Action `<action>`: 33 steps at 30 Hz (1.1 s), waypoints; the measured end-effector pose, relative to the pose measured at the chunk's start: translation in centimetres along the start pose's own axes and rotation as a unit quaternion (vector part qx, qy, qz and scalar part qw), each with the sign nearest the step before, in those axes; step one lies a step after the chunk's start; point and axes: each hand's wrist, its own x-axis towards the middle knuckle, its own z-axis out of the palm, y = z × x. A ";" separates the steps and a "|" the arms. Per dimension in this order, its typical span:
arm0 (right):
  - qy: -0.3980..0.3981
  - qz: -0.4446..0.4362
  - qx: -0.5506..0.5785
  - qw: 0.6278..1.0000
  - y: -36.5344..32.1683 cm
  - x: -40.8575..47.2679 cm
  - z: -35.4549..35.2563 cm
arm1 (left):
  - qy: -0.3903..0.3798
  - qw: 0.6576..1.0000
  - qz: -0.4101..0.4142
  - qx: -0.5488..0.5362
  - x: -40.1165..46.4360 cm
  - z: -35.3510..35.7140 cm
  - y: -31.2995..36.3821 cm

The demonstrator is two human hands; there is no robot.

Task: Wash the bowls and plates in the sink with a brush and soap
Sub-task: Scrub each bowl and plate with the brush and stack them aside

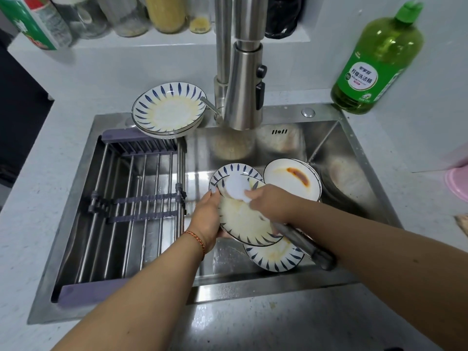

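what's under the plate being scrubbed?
Under the held plate, another blue-patterned plate lies on the sink floor at its near side, and a third's rim shows beyond. Their middles are covered. The left hand grips its edge.

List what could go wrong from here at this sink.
The left hand holds the tilted plate only by its rim; wet, it might slip onto the plate below. The right hand scrubs with the brush beside the stained bowl, which a hard stroke could knock.
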 end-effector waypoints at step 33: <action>0.187 -0.009 -0.185 0.965 5.7 -1.0 -1.4 | 0.050 0.997 0.045 -0.035 -1.2 0.1 -1.1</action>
